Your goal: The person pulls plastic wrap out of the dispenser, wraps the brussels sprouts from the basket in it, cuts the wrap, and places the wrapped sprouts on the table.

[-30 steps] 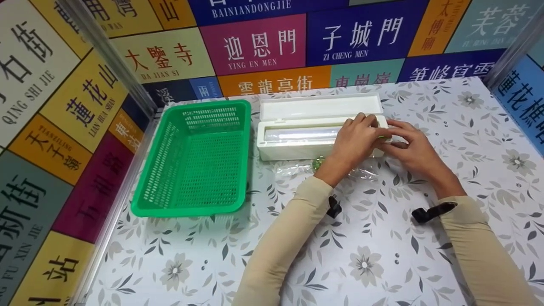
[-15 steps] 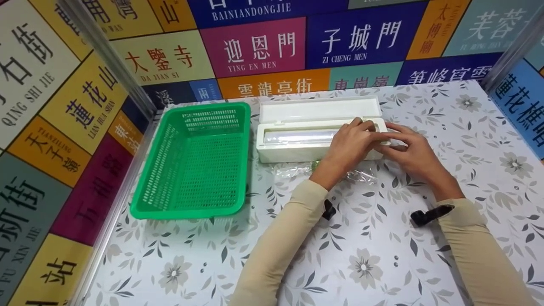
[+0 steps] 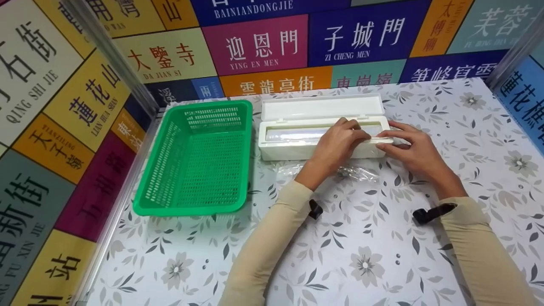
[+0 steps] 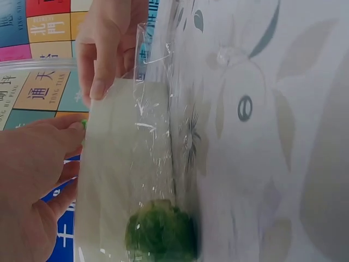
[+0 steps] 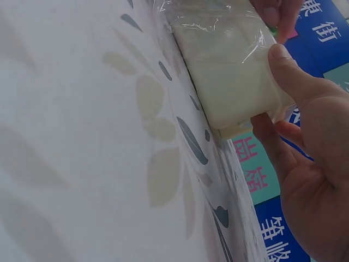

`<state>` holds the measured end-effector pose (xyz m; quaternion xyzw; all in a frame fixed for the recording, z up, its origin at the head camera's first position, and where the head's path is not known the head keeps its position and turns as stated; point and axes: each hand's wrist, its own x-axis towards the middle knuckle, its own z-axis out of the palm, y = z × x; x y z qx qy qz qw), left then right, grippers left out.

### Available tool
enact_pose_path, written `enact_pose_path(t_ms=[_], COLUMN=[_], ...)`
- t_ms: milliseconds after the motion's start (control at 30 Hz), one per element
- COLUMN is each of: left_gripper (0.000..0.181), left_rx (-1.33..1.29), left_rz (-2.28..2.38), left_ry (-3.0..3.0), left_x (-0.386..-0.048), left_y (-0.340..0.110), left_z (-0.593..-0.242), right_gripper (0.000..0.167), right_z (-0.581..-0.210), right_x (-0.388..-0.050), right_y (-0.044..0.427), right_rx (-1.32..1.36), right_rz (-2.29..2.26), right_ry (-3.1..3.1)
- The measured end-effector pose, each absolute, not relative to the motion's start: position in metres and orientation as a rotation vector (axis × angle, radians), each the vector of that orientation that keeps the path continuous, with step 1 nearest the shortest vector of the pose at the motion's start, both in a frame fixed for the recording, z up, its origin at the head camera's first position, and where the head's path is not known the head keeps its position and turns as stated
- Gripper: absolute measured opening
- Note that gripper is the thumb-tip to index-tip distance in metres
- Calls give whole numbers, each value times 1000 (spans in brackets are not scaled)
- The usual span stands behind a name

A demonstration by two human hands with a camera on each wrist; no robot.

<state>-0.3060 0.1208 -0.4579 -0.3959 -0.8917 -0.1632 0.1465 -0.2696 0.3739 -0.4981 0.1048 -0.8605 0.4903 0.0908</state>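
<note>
A white cling film dispenser (image 3: 293,152) lies with its lid tipped back, and the clear film roll (image 3: 289,134) shows inside. My left hand (image 3: 335,144) is at the front rim, its thumb and fingers pinching a small green slider (image 4: 84,124) that mostly hides beneath them. At the right end, my right hand (image 3: 414,146) grips the dispenser, thumb in front and fingers behind. Loose cling film (image 3: 359,173) hangs over the front wall onto the table. In the left wrist view a piece of broccoli (image 4: 161,232) sits against the front wall, under the film; my left arm hides it in the head view.
To the left stands a green plastic basket (image 3: 189,211) with perforated sides. The table (image 3: 306,259) has a floral cover. Printed panels (image 3: 259,46) rise behind it and along the left side.
My left hand has slid left along the dispenser's front rim, away from my right hand. The broccoli has gone out of sight behind my left arm. My right hand stays at the end.
</note>
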Motion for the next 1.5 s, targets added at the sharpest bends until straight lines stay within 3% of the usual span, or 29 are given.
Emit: enact_pose_path(t_ms=[667,1500], left_gripper=[21,17], left_rx=[-1028,-885], left_rz=[-691,-789], left_ry=[-2469,-2461], left_x=[-306,-303], left_y=[50,24], left_z=[-468,-471], right_gripper=[31,34], right_z=[-496,-497], right_x=[-266,-268], right_y=[373,374], right_rx=[290,276], right_rz=[1536,1534], right_ry=[-2548,-2557])
